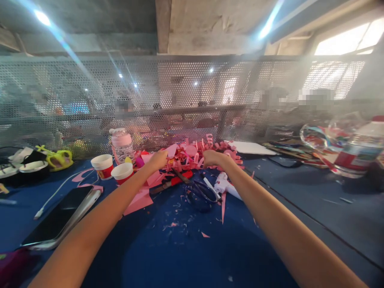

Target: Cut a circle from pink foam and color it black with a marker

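Containers: two white-and-red paper cups [103, 165] [122, 173] left of the work, contents not visible from this angle. Clear bottle with pink cap [121, 145] behind them, upright, fill unclear. Far right, a plastic bottle with red label [357, 154], tilted.

Hands: both arms stretched straight forward. Left hand [157, 159] and right hand [211, 157] are set apart, each curled with knuckles up on the near edge of the pile of pink paper scraps [195, 154] at mid-table by the screen. Can't tell if either actually grips paper.

Surface: blue table [180, 256], littered with pink offcuts. Scissors [201, 194] and white glue gun [225, 185] lie just in front of the pile, between the arms. Phone [58, 218] near left. Perforated metal screen [192, 92] runs along the back; concrete ceiling with strip lights above.
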Tool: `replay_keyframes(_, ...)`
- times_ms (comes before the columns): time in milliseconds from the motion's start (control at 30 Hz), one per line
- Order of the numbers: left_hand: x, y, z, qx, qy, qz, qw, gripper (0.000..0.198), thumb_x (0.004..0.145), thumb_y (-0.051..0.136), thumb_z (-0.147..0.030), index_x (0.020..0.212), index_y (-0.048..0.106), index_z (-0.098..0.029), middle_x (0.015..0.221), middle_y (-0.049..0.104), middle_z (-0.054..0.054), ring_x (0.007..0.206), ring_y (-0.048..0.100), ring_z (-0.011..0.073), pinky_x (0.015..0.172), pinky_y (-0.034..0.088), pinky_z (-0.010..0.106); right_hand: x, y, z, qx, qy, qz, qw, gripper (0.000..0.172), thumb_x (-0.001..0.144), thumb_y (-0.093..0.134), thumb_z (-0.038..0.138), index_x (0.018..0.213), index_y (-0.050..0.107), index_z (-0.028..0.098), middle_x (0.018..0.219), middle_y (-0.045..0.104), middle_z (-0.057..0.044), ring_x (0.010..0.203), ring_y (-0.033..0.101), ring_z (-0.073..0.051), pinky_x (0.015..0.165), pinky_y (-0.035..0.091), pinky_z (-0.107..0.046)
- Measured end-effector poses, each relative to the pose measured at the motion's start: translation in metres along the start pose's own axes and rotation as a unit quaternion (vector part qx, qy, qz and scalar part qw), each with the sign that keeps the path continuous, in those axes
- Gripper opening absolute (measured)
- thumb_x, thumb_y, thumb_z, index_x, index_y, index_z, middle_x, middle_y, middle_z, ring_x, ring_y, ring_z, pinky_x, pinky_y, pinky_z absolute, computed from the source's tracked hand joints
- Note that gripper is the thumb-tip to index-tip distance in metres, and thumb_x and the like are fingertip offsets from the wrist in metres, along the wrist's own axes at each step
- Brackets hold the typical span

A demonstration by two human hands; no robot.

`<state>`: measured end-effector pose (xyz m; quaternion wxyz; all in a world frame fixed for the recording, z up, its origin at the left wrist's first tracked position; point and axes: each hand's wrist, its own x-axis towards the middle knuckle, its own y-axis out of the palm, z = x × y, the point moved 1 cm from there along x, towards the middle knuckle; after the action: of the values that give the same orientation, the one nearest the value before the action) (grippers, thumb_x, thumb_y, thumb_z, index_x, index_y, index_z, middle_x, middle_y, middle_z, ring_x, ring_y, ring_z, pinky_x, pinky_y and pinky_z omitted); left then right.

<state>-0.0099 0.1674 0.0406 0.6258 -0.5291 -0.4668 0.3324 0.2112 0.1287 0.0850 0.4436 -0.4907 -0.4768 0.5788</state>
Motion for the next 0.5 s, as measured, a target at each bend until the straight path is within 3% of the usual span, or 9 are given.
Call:
replay_keyframes(167, 0.001, -0.003, 0.004, -0.001, -0.005, 0.002, 1.0, 0.03, 0.088, 0.054, -0.031, 0.113, 0.053, -0.016, 0.113, 0.056, 0.008, 0.098, 0.057, 0.0202, 0.081, 0.05, 0.039, 0.008, 0.019, -0.003, -0.01, 0.026, 0.03, 0.999, 0.025, 0.088, 0.054, 0.03, 0.107, 0.057, 0.014, 0.107, 0.059, -0.006, 0.09, 0.06, -0.018, 0.077, 0.052, -0.036)
replay_keyframes(500, -0.004, -0.009, 0.003, -0.001, 0.0, 0.018, 1.0, 0.029, 0.088, 0.054, -0.031, 0.112, 0.054, -0.016, 0.112, 0.056, 0.008, 0.098, 0.058, 0.02, 0.082, 0.05, 0.039, 0.015, 0.035, -0.005, 0.046, -0.013, 0.041, 0.998, 0.029, 0.088, 0.053, 0.032, 0.112, 0.056, 0.015, 0.114, 0.057, -0.007, 0.095, 0.058, -0.02, 0.079, 0.051, -0.037)
